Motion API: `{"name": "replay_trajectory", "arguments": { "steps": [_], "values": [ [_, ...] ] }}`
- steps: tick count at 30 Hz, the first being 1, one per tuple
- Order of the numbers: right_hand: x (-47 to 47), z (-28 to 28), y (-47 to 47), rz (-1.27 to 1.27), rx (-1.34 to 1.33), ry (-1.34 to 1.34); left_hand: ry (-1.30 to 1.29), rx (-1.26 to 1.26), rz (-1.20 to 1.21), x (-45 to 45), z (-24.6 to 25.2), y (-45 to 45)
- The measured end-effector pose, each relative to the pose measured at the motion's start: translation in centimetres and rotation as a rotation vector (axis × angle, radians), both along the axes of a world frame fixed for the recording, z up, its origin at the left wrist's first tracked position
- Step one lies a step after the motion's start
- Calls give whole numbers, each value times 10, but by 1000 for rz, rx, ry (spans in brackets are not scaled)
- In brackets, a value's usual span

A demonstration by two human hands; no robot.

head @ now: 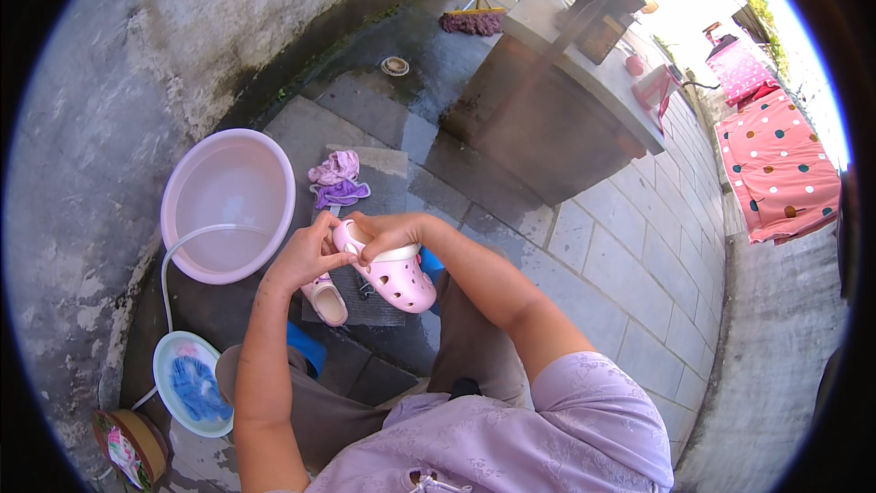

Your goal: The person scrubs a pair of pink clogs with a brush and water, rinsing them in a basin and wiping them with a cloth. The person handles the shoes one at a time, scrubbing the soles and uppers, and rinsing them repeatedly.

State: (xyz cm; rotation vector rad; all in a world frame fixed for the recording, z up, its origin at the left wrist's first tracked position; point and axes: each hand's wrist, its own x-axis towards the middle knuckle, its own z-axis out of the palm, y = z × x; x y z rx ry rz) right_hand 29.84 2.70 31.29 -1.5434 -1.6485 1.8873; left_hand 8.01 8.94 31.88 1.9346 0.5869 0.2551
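Note:
A pink foam clog (pixel 400 281) with round vent holes and a cream strap is held up in front of me, its toe pointing down and to the right. My right hand (pixel 387 236) grips it near the strap and opening. At its heel end, my left hand (pixel 318 250) pinches the edge. The matching clog (pixel 327 301) lies below on a grey ribbed board (pixel 383 185), partly hidden by my left hand. Just beyond my hands, a crumpled pink cloth (pixel 334 168) and a purple cloth (pixel 340 193) rest on that board.
A large pink basin (pixel 291 192) with a hose (pixel 165 287) over its rim stands left. Nearer me are a small basin (pixel 161 363) holding blue cloth and a bin (pixel 154 452). A concrete block (pixel 520 123) and a mop (pixel 473 20) stand ahead; bedding (pixel 780 157) hangs right.

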Motion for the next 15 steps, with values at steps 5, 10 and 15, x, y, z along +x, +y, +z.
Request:
{"name": "replay_trajectory", "arguments": {
  "steps": [5,10,15],
  "values": [
    [-13,-6,-2,115,19,-171,205,-21,-98,-3,4,5],
    [-21,-15,-6,173,95,-310,225,135,-141,-1,1,0],
    [-25,-24,-5,176,242,-445,351,319,-55,10,-6,-15]
  ]
}}
